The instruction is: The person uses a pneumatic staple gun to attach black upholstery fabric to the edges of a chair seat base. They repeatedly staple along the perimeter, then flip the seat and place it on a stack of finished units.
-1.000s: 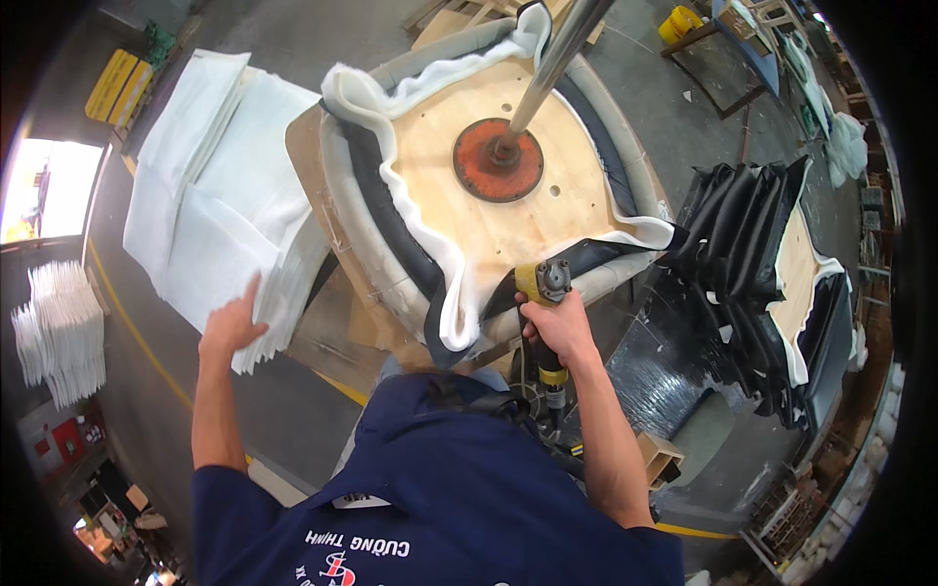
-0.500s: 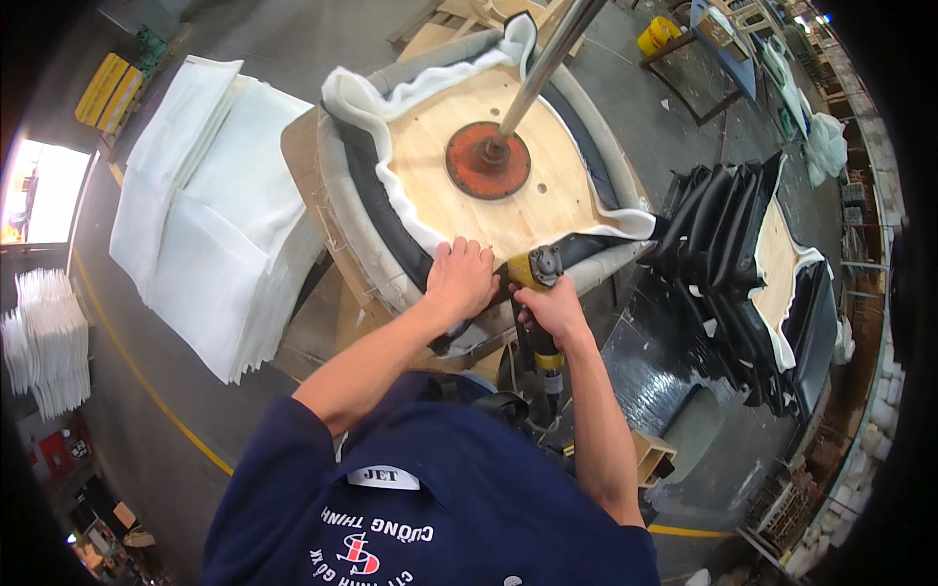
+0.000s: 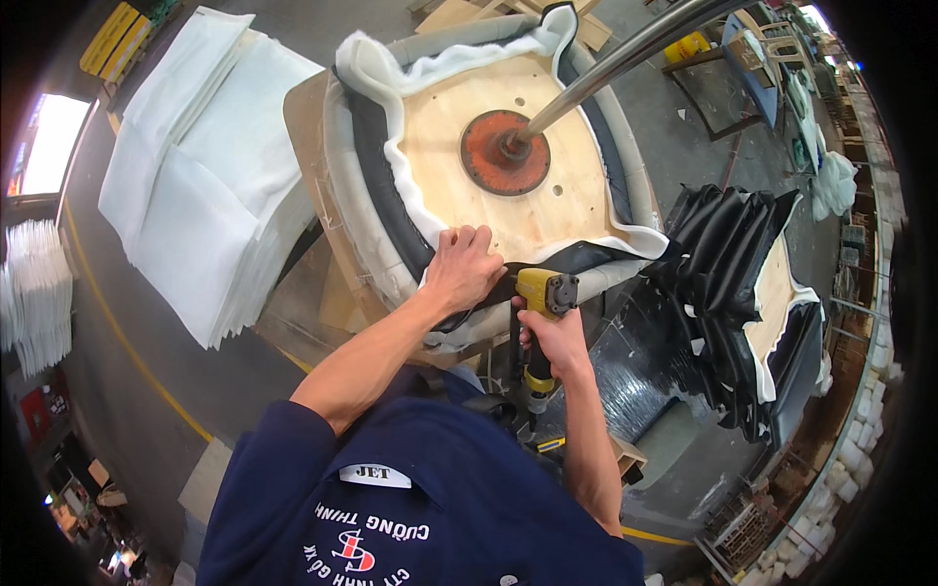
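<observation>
one right grip wraps the tool; left grip curls on the seat, i can't tell its hold from here.

One bare left grip, one bare right grip, one yellow-and-black handheld power tool

From here I count one round orange-red metal disc, one shiny silver metal pole, and two pale, flat wooden panels, a near one and a farther one. There are two stacks of thin white padding sheets, one large, one small, plus one yellow bucket.
</observation>
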The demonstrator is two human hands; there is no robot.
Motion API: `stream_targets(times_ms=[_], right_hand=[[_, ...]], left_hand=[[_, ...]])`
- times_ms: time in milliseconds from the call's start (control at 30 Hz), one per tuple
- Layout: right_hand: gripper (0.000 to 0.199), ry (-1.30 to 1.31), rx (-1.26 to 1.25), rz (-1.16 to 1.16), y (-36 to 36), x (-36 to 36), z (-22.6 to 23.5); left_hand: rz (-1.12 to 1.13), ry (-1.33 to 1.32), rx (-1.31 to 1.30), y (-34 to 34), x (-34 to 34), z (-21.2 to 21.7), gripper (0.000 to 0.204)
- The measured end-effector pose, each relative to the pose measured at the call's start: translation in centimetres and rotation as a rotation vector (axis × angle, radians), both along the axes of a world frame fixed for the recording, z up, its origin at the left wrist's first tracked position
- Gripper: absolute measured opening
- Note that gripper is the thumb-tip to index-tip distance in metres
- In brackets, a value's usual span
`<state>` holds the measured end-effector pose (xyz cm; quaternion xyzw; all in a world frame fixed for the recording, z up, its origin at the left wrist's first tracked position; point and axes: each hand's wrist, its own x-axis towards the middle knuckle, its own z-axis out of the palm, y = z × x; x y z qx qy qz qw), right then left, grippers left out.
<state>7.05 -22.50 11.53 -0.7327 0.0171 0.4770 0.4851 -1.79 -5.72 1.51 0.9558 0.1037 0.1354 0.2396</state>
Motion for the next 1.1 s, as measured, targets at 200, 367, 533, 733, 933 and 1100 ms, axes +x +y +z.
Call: stream_targets(times_ms=[200, 367, 533, 733, 933, 1100], right_hand=[[0.032, -0.050, -0.039, 0.067, 1.1, -0.6, -0.1], [0.035, -0.074, -0.108, 0.058, 2.3, -0.8, -0.3], [0.035, -0.113, -0.107, 0.088, 3.1, -0.7, -0.5], [0.029, -0.061, 0.021, -0.128, -1.5, -0.3, -0.3], [0.020, -0.209, 0.008, -0.259, -6.3, 2.3, -0.7], [0.018, -0.217, -0.021, -0.253, -6.3, 2.1, -1.3]], left_hand=[[0.023, -0.021, -0.028, 0.1, 0.0, -0.1, 0.016], [0.001, 0.129, -0.020, -0.2, 0.2, 0.4, 0.015], [0.018, 0.088, -0.054, 0.3, 0.3, 0.4, 0.014], [-0.040, 0.120, 0.029, 0.1, 0.8, 1.2, 0.021], [-0.132, 0.197, 0.076, 2.2, -0.2, 1.7, 0.022], [-0.276, -0.013, 0.225, 3.2, -0.8, 1.2, 0.045]])
